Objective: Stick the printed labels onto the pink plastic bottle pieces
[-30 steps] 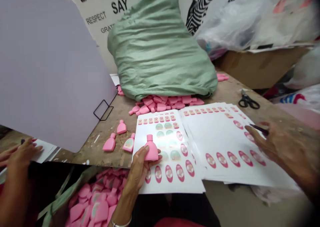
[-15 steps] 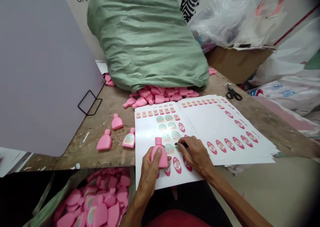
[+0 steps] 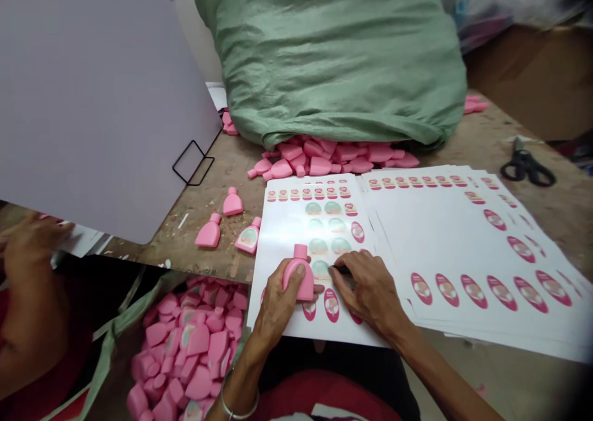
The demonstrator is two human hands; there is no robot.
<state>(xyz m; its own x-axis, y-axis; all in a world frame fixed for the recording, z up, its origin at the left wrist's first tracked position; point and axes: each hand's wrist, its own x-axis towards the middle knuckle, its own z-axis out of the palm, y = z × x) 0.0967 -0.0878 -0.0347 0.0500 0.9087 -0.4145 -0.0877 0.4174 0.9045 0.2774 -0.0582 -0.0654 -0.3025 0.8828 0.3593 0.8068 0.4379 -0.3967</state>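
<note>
A pink toy-like bottle with a plain front is gripped upright between the thumb and fingers of my left hand, just over the sticker sheet. My right hand pinches a small, slim black tool; its exact kind is hard to make out. The tool's tip is at the edge of a green dome-shaped sticker on the sheet. Pink oval stickers lie below it. To the left on the table, a labelled bottle rests near two plain bottles.
A large green sack stands behind a heap of pink bottles. More sticker sheets and black scissors lie right. Below the edge, a sack holds bottles. Another person's arm shows behind the grey panel.
The view has shifted closer and turned, bringing another person's arm in at the left. My hands hold nearly the same pose over the sheet, with the bottle and black tool still in them.
</note>
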